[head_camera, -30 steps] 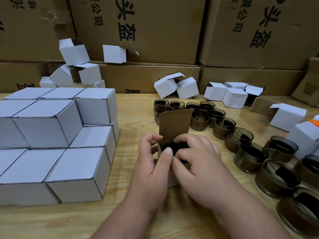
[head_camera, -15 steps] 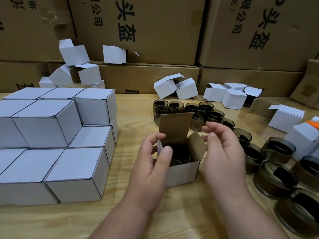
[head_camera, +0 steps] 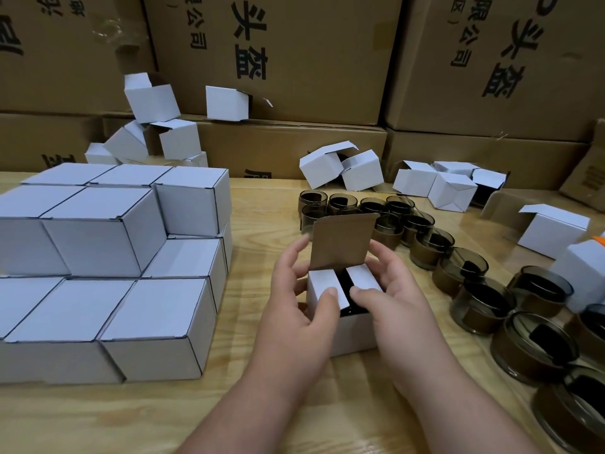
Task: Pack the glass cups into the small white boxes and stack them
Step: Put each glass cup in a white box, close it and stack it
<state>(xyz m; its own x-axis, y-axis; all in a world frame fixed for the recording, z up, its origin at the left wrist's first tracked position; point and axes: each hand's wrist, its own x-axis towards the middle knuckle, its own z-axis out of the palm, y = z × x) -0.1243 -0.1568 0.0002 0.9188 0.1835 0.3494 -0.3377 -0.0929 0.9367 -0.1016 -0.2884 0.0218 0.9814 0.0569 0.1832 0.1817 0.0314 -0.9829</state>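
1. I am at the closing step. The small white cardboard box (head_camera: 340, 303) sits at centre frame on the pale wooden table (head_camera: 262, 414), with its two white side flaps folded inward and a dark gap left between them.
2. My left hand (head_camera: 294, 309) grips the box's left side, thumb pressing down the left flap, fingers curled round the far side.
3. My right hand (head_camera: 393, 299) grips the right side the same way, thumb on the right flap, fingers up near the base of the lid.
4. The dark glass cup (head_camera: 346, 290) is inside this box; I see only a sliver of it through the gap.
5. The brown-lined top lid (head_camera: 343, 240) stands upright behind the flaps. Next, I judge, it must fold forward over them and its tongue tuck in at the front, while the thumbs slide clear without letting the flaps spring up.
6. The closed box then belongs on the stepped stack of closed white boxes (head_camera: 108, 267) at the left of the frame.
7. Materials: the boxes are matte corrugated card, white outside and raw brown inside, with crisp creases that look light and easily dented.
8. The unpacked smoky glass cups (head_camera: 478, 303) curve from centre to lower right. They are short, round and glossy, each with a brown band round its wall, probably slippery and breakable.
9. Open empty white boxes (head_camera: 340, 168) lie scattered along the top, against large brown printed cartons (head_camera: 294, 60).
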